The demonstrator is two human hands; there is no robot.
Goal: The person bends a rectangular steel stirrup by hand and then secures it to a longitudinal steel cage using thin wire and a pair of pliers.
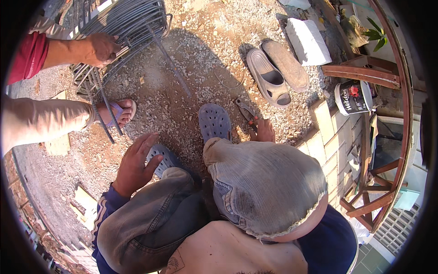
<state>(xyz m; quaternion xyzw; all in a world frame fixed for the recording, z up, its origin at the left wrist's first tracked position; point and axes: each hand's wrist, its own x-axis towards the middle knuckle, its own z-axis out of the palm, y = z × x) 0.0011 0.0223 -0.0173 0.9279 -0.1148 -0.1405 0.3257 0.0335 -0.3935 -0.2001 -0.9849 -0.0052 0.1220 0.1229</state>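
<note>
My left hand hovers beside my left knee, over the grey clog on my left foot. Its fingers are stretched out with the thumb apart, and it holds nothing. My right hand is down by the ground beyond my right knee, partly hidden by it. Its fingers are bent at the handles of a pair of pliers with grey jaws and orange-red grips. To the left of the pliers is the clog on my right foot.
Another person's hand rests on a bundle of bent steel bars at upper left; their sandalled foot stands below. Loose sandals, a white block, a paint bucket and a wooden frame lie rightward. Gravel covers the ground.
</note>
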